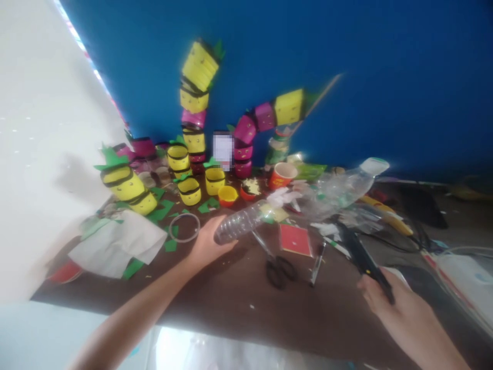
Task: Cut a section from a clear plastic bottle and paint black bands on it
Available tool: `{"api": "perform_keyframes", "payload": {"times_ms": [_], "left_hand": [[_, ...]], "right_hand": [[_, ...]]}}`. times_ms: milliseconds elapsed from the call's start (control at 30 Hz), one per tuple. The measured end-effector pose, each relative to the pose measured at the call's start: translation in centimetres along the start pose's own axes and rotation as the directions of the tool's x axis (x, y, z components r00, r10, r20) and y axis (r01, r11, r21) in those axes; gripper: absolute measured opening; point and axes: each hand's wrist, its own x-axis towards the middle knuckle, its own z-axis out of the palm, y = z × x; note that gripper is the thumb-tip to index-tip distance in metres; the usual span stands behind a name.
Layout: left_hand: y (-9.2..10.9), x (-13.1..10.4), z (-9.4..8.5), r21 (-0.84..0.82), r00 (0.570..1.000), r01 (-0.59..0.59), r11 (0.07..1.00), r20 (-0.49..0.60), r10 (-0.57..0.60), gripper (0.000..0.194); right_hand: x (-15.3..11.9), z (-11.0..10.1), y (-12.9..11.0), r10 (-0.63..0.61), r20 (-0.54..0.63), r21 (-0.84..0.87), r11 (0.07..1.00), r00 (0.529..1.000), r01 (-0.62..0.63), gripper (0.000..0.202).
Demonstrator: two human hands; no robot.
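My left hand is closed around one end of a clear, ribbed plastic bottle, held tilted over the table. A clear plastic ring lies just left of that hand. In my right hand is a long black tool with a small yellow spot; blur hides its exact kind. It points away and to the left. Between the hands lie black-handled scissors, a red square packet and a marker pen.
Yellow cups with drawn faces and stacked yellow and magenta rings stand along the blue wall. A large clear bottle lies behind the black tool. White cloth or paper and green scraps are at left; cables at right.
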Motion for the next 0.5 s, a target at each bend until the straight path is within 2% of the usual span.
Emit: {"api": "perform_keyframes", "payload": {"times_ms": [33,100,200,300,333,367,433,500], "left_hand": [[0.0,0.0,0.0,-0.003,1.0,0.007,1.0,0.004,-0.007,0.06],[0.0,0.1,-0.1,-0.013,1.0,0.015,1.0,0.012,-0.015,0.061],[-0.1,0.2,-0.1,-0.031,0.999,0.024,0.999,0.03,-0.023,0.063],[-0.1,0.2,-0.2,-0.036,0.998,0.015,0.999,0.054,-0.013,0.063],[-0.1,0.2,-0.3,-0.035,0.998,0.009,0.999,0.064,-0.006,0.062],[-0.2,0.2,-0.3,-0.033,0.997,0.001,0.999,0.075,0.002,0.062],[-0.2,0.2,-0.4,-0.028,0.995,-0.014,1.0,0.097,0.016,0.062],[-0.2,0.2,-0.4,-0.029,0.993,-0.023,0.999,0.112,0.026,0.063]], "right_hand": [[0.0,0.8,1.0,0.031,-0.024,-0.104,0.994,0.999,-0.033,0.036],[0.1,2.3,2.6,0.017,-0.118,-0.247,0.968,0.993,-0.046,0.049],[0.4,3.9,3.5,-0.084,-0.19,-0.411,0.912,0.978,-0.002,0.056],[0.6,5.0,2.2,-0.205,-0.297,-0.513,0.858,0.933,0.025,0.049],[0.6,5.4,1.3,-0.255,-0.329,-0.51,0.858,0.909,0.056,0.045],[0.5,5.9,0.1,-0.325,-0.336,-0.477,0.868,0.884,0.138,0.039],[0.1,7.0,-2.6,-0.479,-0.19,-0.31,0.858,0.857,0.411,0.029],[-0.2,8.3,-5.1,-0.526,-0.049,-0.226,0.834,0.849,0.503,0.026]]}}
